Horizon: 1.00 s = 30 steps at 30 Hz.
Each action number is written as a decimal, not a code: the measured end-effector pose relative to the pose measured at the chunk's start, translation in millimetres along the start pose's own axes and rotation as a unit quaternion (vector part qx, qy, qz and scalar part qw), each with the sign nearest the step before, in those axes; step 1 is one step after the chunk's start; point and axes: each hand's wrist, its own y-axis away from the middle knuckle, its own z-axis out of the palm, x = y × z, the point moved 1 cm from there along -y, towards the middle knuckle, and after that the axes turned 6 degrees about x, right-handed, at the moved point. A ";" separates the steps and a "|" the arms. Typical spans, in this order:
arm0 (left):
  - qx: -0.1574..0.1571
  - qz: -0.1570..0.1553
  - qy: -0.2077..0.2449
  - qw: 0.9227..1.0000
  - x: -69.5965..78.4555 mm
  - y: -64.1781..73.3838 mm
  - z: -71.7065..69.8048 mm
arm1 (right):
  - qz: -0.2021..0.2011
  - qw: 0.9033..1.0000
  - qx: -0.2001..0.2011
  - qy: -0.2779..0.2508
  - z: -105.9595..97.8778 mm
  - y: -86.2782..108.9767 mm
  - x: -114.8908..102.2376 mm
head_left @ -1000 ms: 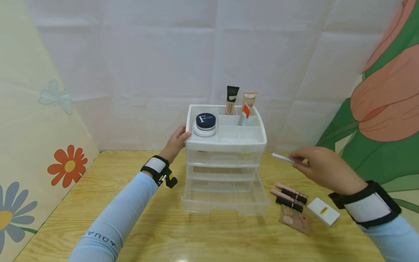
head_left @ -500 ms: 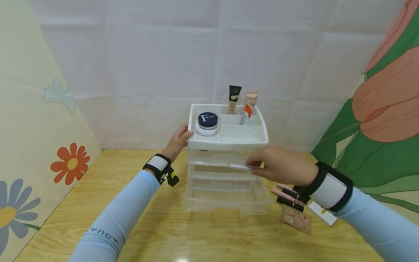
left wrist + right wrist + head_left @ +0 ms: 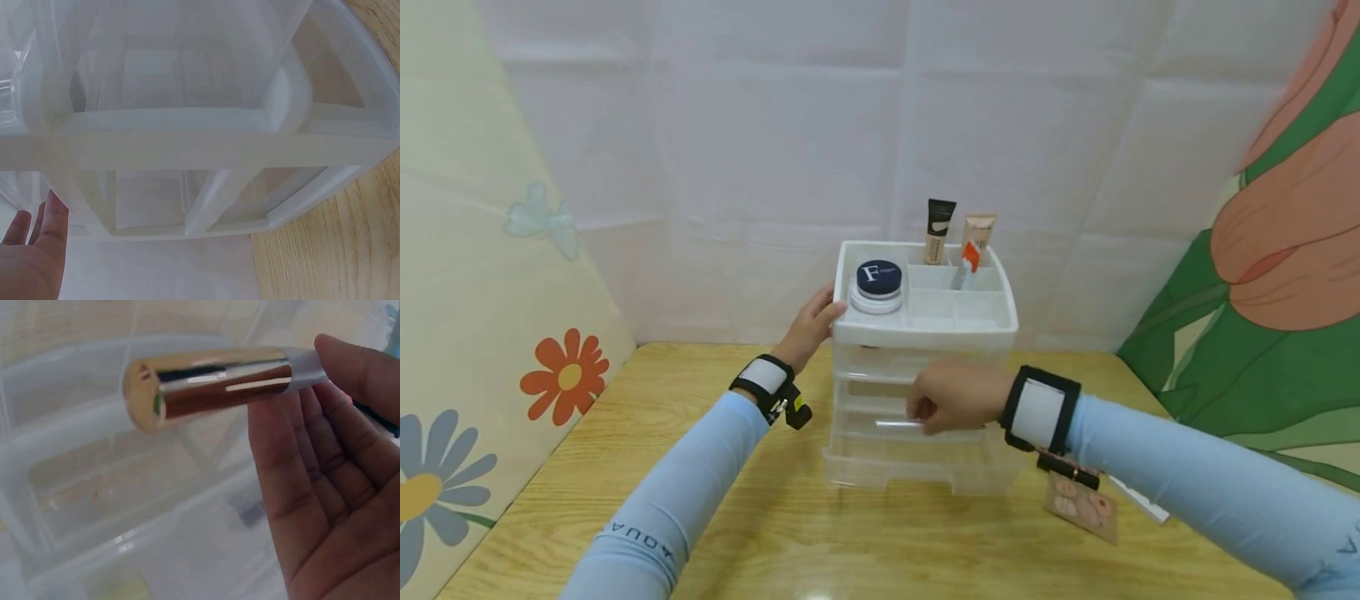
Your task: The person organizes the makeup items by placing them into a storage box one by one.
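Note:
A white and clear plastic drawer organizer [image 3: 925, 337] stands on the table, its bottom drawer [image 3: 917, 475] pulled out. My left hand [image 3: 808, 329] touches the organizer's upper left side. In the left wrist view its fingers [image 3: 55, 219] look fairly straight against the frame. My right hand [image 3: 955, 396] pinches a slim cosmetic tube [image 3: 897, 423] between thumb and fingers, over the pulled-out drawer. Up close in the right wrist view, the tube [image 3: 212, 384] has a shiny gold end and a pale end by the thumb. Its exact kind is unclear.
The organizer's top tray holds a dark-lidded round jar [image 3: 880, 279], a black-capped tube [image 3: 937, 232], a beige tube [image 3: 979, 233] and an orange-tipped item [image 3: 967, 262]. To the right lie a palette [image 3: 1081, 507], a black and pink tube [image 3: 1067, 469] and a partly hidden white box [image 3: 1138, 497].
My right hand has carried the cosmetic tube leftward and down, from right of the organizer to over the bottom drawer. My left hand has stayed at the organizer's side.

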 end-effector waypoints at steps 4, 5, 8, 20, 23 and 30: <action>0.000 -0.002 0.002 1.000 -0.1 -0.5 -0.1 | 0.014 0.999 -0.031 -0.017 8.4 -11.2 -0.3; 0.001 -0.002 0.002 1.000 0.1 -0.4 0.1 | 0.015 0.999 -0.037 -0.021 10.2 -12.9 -0.5; 0.002 0.000 0.003 1.000 0.6 -0.3 0.8 | 0.022 0.998 -0.051 -0.023 16.3 -16.8 -0.5; 0.000 0.005 0.000 1.000 -1.0 -2.2 1.4 | 0.017 0.995 -0.090 -0.031 36.8 -20.8 -1.8; 0.000 0.005 0.000 1.000 -1.2 -2.0 1.4 | 0.008 0.996 -0.087 -0.019 41.4 -21.2 -0.2; 0.004 0.004 0.001 1.000 -1.5 -1.7 0.0 | -0.001 0.997 -0.079 -0.012 44.5 -23.4 1.3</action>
